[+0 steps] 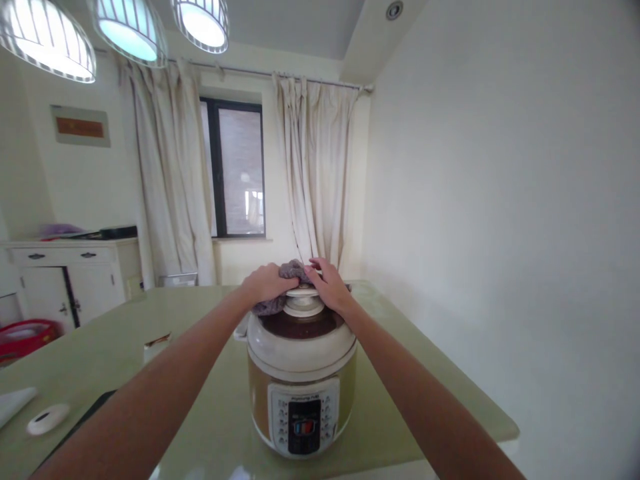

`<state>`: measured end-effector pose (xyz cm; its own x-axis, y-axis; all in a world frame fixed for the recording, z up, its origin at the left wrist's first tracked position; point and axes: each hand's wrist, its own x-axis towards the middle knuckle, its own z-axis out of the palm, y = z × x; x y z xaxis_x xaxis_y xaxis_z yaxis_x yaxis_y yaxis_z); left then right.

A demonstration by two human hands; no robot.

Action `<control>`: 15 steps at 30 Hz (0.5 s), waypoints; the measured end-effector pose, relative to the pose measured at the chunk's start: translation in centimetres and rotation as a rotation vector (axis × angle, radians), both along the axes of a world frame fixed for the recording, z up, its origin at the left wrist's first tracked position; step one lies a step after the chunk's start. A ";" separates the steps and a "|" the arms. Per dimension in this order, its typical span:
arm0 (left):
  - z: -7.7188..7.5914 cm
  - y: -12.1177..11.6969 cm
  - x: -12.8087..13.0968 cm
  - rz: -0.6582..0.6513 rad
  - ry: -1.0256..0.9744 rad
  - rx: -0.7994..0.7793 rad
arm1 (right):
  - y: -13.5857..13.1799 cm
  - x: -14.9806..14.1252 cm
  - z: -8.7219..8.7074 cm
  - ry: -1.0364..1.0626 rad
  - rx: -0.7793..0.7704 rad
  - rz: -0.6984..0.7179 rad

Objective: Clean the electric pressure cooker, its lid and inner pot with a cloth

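A white and gold electric pressure cooker stands upright on the table in front of me, its button panel facing me. My left hand is closed on a grey cloth at the left of the white knob on top of the lid. Part of the cloth is bunched behind the knob. From the right, my right hand reaches over the knob with bent fingers at the bunched cloth. Its grip is partly hidden.
The green table ends at a rounded corner on the right, near a white wall. On its left lie a white oval object and a dark flat item. A white cabinet and red basin stand beyond.
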<state>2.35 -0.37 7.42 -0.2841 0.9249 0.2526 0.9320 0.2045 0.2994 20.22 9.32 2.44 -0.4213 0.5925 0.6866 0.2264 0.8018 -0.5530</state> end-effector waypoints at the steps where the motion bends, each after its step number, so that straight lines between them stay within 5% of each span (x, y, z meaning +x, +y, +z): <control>1: 0.1 1.0 -0.3 0.021 -0.007 -0.012 | 0.0 -0.1 -0.3 0.013 0.036 -0.023; 4: -0.8 4.1 -1.2 -0.078 -0.098 0.039 | -0.1 0.0 -0.5 -0.025 0.089 -0.082; 10: -3.6 7.5 -3.2 -0.617 -0.713 0.191 | -1.1 -0.1 -0.3 -0.127 0.262 -0.104; 15: -3.8 6.5 -4.8 -0.501 -0.804 0.210 | -1.8 -0.1 -0.4 -0.195 0.283 -0.092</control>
<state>-2.49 6.09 3.67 -0.0294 0.9440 0.3287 0.3971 -0.2907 0.8705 20.17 7.53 2.01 -0.5141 0.4318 0.7411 0.3842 0.8885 -0.2511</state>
